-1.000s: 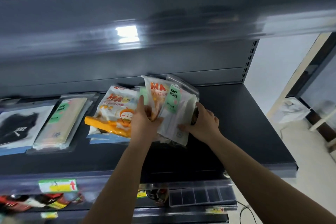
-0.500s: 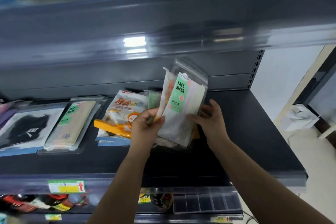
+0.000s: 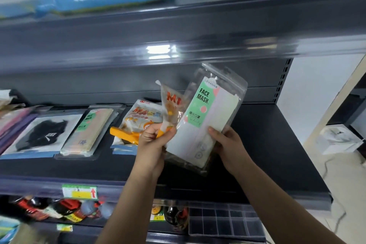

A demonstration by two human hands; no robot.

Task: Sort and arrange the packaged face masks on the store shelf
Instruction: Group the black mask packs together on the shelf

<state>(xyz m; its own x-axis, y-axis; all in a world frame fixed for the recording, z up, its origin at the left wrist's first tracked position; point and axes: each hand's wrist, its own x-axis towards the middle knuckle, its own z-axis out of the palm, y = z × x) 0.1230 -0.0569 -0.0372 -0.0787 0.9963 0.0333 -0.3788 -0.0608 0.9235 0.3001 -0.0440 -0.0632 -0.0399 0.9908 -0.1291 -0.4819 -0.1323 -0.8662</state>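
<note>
The dark metal shelf carries flat, glossy plastic mask packets lying in a row. Above it, the right hand grips a clear rectangular pouch of pale folded masks at its lower edge; just beside, the left hand pinches a crinkly orange-printed packet, upright and overlapping the pouch.

Bright overhead light, glare on shelf edge, blurred wide-angle margins.
</note>
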